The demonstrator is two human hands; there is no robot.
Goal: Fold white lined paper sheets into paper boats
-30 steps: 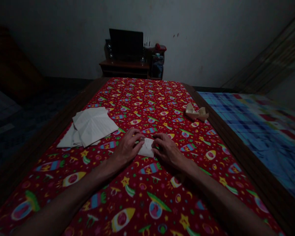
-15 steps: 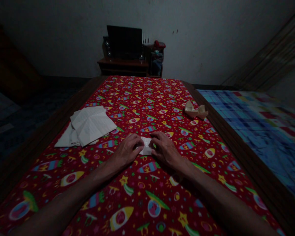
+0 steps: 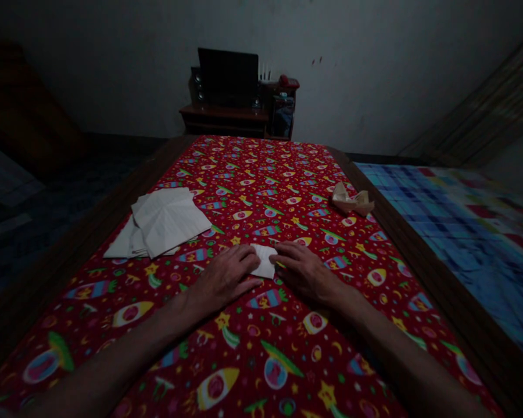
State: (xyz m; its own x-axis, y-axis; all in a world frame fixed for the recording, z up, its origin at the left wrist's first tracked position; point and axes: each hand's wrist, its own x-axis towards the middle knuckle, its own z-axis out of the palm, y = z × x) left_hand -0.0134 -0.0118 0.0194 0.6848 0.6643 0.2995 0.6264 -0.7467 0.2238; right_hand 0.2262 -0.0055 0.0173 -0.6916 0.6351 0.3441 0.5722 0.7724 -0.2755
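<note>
A small folded piece of white paper [image 3: 264,262] lies flat on the red patterned cloth, between my two hands. The fingers of my left hand [image 3: 230,270] rest over its left edge, with the thumb spread apart just below. At the right edge, my right hand [image 3: 303,268] touches the paper with its fingertips, the fingers loosely stretched out. Both palms face down, low over the cloth. The right thumb is mostly hidden under the hand.
A stack of creased paper sheets [image 3: 169,220] lies to the left. Folded paper shapes [image 3: 353,201] stand near the right edge of the table cloth [image 3: 261,168]. Beyond the table are a dark monitor [image 3: 228,77] and a red telephone [image 3: 289,82].
My fingers have flattened from a pinch at the paper's two sides. More of the paper's top now shows, and it lies slightly turned. The whole view has shifted a little.
</note>
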